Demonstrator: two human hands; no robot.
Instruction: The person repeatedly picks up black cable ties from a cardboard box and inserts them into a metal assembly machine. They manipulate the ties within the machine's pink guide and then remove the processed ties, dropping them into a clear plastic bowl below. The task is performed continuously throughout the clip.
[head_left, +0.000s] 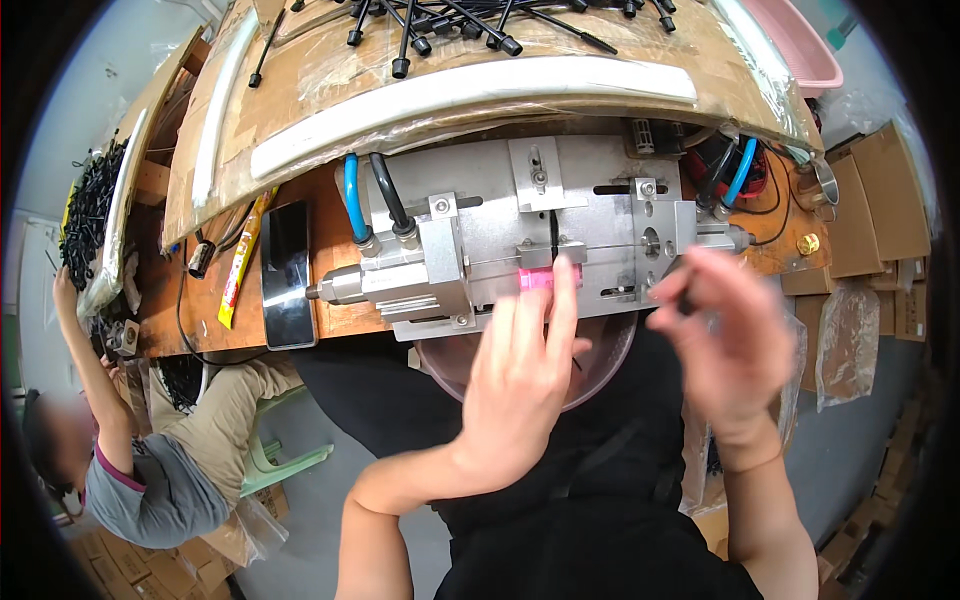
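My left hand (515,385) reaches over the near edge of a metal clamping fixture (600,160). Its fingers are stretched out, their tips at a bright pink piece (535,278) beside the small metal block in the middle. A thin black rod (554,232) stands in the slot of that block; its lower part is hidden by the hand. To the right, my right hand (735,335) is raised near the fixture's right block, blurred by motion. Its thumb and fingers close around a small dark thing that I cannot make out.
Black rods with knobbed ends (430,25) lie on a cardboard-covered shelf (330,85) behind. A pink basin (450,365) sits under the fixture. On the wooden table are a dark phone (288,275) and a yellow packet (243,265). Another person (160,480) sits at left; boxes (865,200) stand right.
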